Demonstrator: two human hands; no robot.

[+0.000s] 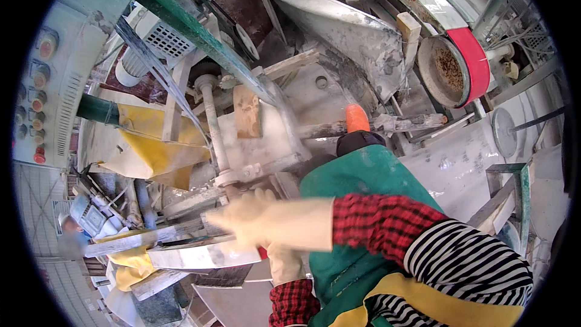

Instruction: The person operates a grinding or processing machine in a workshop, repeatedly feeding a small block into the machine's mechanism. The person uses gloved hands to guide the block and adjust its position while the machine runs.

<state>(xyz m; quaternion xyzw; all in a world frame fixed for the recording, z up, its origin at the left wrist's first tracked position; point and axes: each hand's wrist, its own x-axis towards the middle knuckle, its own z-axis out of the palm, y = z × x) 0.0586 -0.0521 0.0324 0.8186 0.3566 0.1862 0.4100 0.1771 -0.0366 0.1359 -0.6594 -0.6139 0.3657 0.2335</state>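
Cream rubber gloves cover both hands, below red-and-black checked sleeves. My right hand [245,221] reaches across from the right above the left one, its fingers smeared by motion. Beneath it, my left hand [285,263] is partly covered by the right glove, and its fingers are hidden. Close to the left hand lies a long white strip [203,258] with a red end; whether the hand grips it cannot be told. A weathered wooden beam [148,237] runs along just beyond the strip. My green apron [369,175] fills the middle, above an orange-toed boot [357,118].
A dusty metal shaft [210,121] stands ahead, near a yellow sheet [160,151]. A control panel [66,72] with round knobs is at the left. Overhead crosses a green bar [193,30]. A round pan of brown grains [449,68] sits at the upper right.
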